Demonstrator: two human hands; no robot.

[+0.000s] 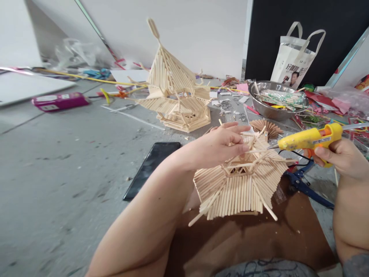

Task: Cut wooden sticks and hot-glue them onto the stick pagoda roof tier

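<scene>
My left hand point(221, 144) reaches over a roof of pale wooden sticks point(236, 196), fingers bent and fingertips closed on a thin wooden stick point(261, 151) at its top. Partly hidden under those fingers is the frame of sticks around the roof's middle opening. A yellow hot glue gun point(308, 138) is in my right hand point(343, 156), a finger at its orange trigger. Its metal nozzle points left, close to the stick by my left fingertips. The roof flares outward, with longer sticks jutting from its corners, above a brown board point(259, 238).
A stick-built pagoda point(175, 88) stands behind the roof. Left of my forearm lies a black phone point(151, 169). Blue-handled pliers point(305, 184) rest at right, near a folded brown paper fan point(268, 129). Farther back are a metal bowl point(259, 107), a white bag point(294, 61) and a purple object point(60, 102).
</scene>
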